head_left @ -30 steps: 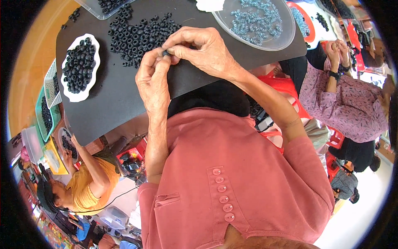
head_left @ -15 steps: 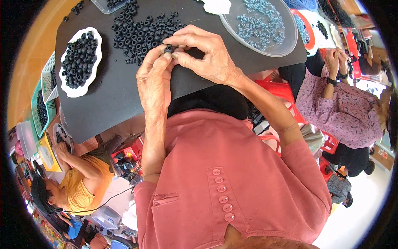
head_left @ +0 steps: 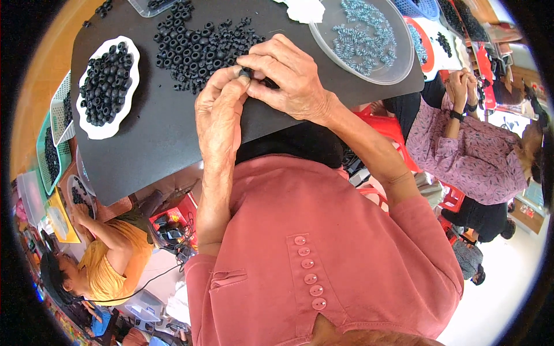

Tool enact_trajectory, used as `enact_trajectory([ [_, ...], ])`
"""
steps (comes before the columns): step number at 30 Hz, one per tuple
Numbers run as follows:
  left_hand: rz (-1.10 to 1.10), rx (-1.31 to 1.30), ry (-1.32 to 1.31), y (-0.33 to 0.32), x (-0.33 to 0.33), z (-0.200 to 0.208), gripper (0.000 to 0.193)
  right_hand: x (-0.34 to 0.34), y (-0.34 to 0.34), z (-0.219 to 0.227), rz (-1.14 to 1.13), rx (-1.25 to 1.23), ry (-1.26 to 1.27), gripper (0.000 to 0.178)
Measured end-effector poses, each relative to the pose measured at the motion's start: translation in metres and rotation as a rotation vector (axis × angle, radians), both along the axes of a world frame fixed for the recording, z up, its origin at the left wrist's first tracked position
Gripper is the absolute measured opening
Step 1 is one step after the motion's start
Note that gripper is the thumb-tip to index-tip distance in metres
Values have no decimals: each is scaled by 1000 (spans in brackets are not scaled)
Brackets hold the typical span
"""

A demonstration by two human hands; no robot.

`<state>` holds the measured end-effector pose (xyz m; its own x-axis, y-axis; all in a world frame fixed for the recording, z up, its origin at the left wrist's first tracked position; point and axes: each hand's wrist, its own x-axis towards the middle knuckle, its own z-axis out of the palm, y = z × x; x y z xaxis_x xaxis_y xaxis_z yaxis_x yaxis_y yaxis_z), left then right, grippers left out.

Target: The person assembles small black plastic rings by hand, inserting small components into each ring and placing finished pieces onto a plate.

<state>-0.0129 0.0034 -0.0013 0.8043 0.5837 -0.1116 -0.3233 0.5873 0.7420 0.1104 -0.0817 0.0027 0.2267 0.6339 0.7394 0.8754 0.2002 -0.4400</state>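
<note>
Between the fingertips of my two hands is a small black ring-shaped part. My left hand pinches it between thumb and fingers from the left. From the right, the fingers of my right hand close on the same part, partly hiding it. Just beyond my hands lies a loose pile of black ring-shaped parts on the dark table. Further left, a white scalloped dish is heaped with rounded black parts. At the far right stands a round clear tub holding small bluish metal springs.
Green and white baskets with black parts stand past the table's left edge. A person in yellow sits at lower left, another in a patterned purple top at right. A white crumpled piece lies beside the tub.
The view has shifted slightly. My right fingers have changed their hold around the small black part, which stays between both hands.
</note>
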Motion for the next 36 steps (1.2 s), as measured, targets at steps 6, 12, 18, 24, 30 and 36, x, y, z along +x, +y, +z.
enact_trajectory([
  [6,7,30,-6,-1,-1,10,14,-1,1,4,101,-29,133,39],
  [12,29,334,193,1,-5,13,12,3,-5,6,145,-76,318,24],
  [18,29,516,319,-3,-3,20,10,5,-3,3,144,-51,312,18],
  [24,166,712,358,-12,2,19,11,6,-7,6,100,-9,361,12],
  [30,164,523,253,-16,2,18,12,4,-5,5,77,22,292,13],
  [36,83,172,94,-6,-1,10,17,0,-3,5,69,23,101,38],
])
